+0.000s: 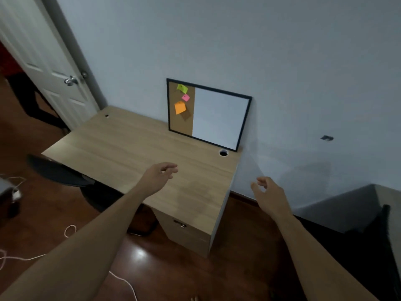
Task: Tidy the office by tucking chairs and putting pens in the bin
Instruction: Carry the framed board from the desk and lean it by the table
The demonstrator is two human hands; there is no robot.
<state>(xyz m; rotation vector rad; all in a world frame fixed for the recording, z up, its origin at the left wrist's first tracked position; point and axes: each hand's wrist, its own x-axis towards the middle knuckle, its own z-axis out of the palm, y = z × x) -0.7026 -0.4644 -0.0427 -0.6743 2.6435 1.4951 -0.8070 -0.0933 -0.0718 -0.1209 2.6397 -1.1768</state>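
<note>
Both hands, left hand (159,173) and right hand (269,192), are hovering with fingers released, grasping nothing; the floor cable (69,232) is risking snagging the chair (58,172).

The wooden desk (121,144) is under the left hand (158,177) and to the left of the right hand (269,194). On it, beyond both hands, a framed cork-and-white board (217,118) stands against the wall.

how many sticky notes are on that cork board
3, all on the cork strip of the board: a green note at top, a small pink note below it, and an orange note lowest. None appears hidden.
</note>
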